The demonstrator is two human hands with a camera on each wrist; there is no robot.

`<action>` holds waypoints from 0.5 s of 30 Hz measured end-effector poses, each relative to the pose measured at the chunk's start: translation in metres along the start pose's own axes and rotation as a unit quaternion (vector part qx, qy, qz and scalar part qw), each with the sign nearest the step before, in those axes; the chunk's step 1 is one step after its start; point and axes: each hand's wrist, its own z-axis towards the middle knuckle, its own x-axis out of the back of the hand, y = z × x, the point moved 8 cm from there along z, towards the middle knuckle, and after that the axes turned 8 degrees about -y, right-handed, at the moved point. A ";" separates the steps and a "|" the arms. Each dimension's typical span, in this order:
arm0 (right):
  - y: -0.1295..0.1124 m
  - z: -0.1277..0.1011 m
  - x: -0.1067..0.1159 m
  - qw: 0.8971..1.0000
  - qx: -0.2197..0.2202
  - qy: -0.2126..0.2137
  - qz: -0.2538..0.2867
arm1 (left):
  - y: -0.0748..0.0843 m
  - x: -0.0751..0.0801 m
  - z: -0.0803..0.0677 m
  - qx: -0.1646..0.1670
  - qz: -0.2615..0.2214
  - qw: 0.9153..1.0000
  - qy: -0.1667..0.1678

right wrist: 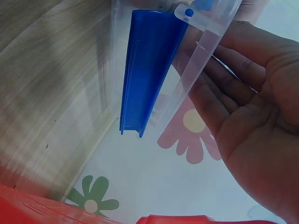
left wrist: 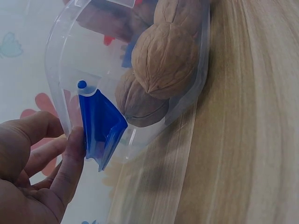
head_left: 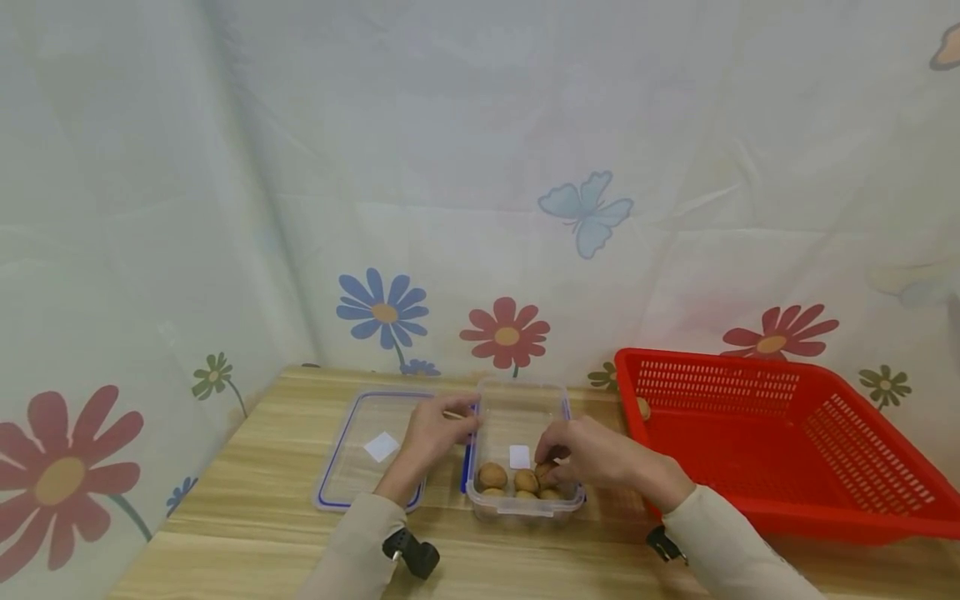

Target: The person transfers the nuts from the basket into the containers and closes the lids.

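Note:
A clear plastic container with blue clasps stands on the table in front of me, with several walnuts at its near end. My left hand holds its left wall, with the thumb on the blue clasp; walnuts show through the wall. My right hand reaches over the right rim, its fingertips curled round a walnut inside. In the right wrist view the fingers pass over the wall beside the other clasp, and their tips are hidden.
The container's clear lid lies flat just to its left. A red perforated basket stands to the right with one walnut in its near-left corner. Flowered cloth walls close the wooden table at the back and left.

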 end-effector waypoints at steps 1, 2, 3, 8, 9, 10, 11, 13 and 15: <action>0.000 0.000 0.000 1.000 -0.001 0.000 0.002 | 0.000 0.000 0.000 0.001 0.001 1.000 0.000; 0.000 -0.001 0.001 1.000 -0.002 0.001 0.002 | 0.000 0.000 0.000 0.001 0.001 1.000 -0.001; 0.000 -0.001 0.001 1.000 -0.002 0.002 0.002 | 0.000 0.000 0.000 0.001 0.002 1.000 -0.001; -0.004 -0.006 0.007 1.000 -0.001 0.008 -0.005 | 0.001 -0.001 0.000 0.001 0.002 1.000 -0.002; -0.006 -0.007 0.009 1.000 -0.001 0.010 -0.004 | 0.001 0.000 0.000 0.001 0.002 1.000 -0.002; -0.008 -0.010 0.012 1.000 -0.003 0.012 -0.003 | 0.002 -0.001 -0.001 0.000 0.003 1.000 -0.002; -0.010 -0.012 0.015 1.000 -0.005 0.015 -0.002 | 0.002 -0.001 -0.001 0.000 0.003 1.000 -0.002; -0.013 -0.016 0.021 1.000 -0.009 0.021 -0.003 | 0.002 -0.001 -0.001 0.000 0.004 1.000 -0.002; -0.017 -0.019 0.028 1.000 -0.011 0.029 -0.005 | 0.002 -0.001 -0.001 -0.001 0.004 1.000 -0.002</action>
